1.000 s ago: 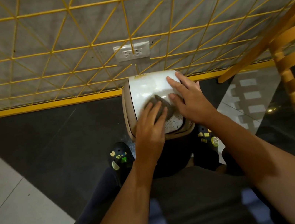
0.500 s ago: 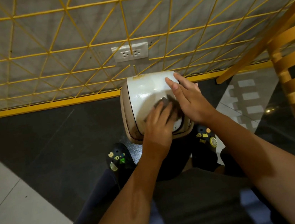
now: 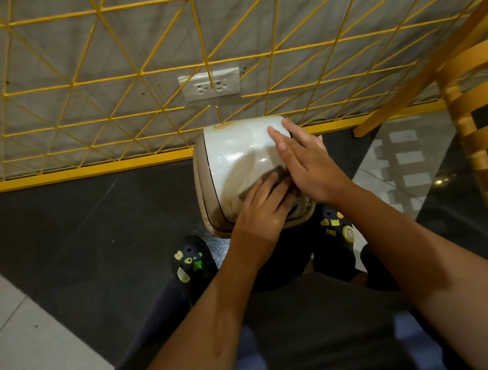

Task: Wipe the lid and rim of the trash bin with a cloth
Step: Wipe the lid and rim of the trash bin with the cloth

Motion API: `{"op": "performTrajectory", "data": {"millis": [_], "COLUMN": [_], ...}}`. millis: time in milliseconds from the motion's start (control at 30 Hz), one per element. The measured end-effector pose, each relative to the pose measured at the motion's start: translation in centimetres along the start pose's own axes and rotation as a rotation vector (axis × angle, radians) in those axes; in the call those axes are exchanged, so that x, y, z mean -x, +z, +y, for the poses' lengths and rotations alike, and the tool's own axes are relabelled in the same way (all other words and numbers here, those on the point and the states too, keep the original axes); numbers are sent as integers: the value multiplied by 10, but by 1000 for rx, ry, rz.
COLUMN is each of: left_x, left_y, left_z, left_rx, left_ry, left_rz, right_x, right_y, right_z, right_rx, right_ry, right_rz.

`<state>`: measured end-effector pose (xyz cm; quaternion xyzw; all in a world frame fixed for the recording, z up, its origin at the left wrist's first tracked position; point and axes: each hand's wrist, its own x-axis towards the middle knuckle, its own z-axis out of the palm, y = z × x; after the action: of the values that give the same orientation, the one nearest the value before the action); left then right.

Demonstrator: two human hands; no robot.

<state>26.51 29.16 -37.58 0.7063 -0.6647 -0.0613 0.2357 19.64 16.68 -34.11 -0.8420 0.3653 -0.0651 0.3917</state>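
Flat left hand [image 3: 261, 211] presses cloth [image 3: 274, 174] onto lid [image 3: 236, 154] (right hand [image 3: 310, 167] flat alongside).

We can read no text, brand, number or label anywhere here. The nearest things to signs are the small picture charms on the dark shoes: the left clog [image 3: 192, 263] bears a pale fruit-shaped charm and a green piece, and the right clog [image 3: 337, 229] a lemon slice and a few yellow shapes, none with letters that we can make out. The white wall outlet [image 3: 210, 84] shows only its socket holes.
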Motion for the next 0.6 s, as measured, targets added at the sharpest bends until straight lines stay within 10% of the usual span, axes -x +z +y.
{"op": "performTrajectory", "data": {"millis": [233, 467, 600], "left_x": [-7, 1, -2], "left_y": [-4, -15, -36], "left_z": [-4, -14, -9], "left_rx": [-82, -62, 75], "left_ry": [-125, 120, -79], "left_rz": [109, 10, 23], "right_x": [-1, 0, 0], "right_y": [1, 0, 2], "right_z": [0, -1, -1], "right_rx": [1, 7, 47], "right_ry": [-1, -10, -10], "right_rz": [7, 6, 9]}}
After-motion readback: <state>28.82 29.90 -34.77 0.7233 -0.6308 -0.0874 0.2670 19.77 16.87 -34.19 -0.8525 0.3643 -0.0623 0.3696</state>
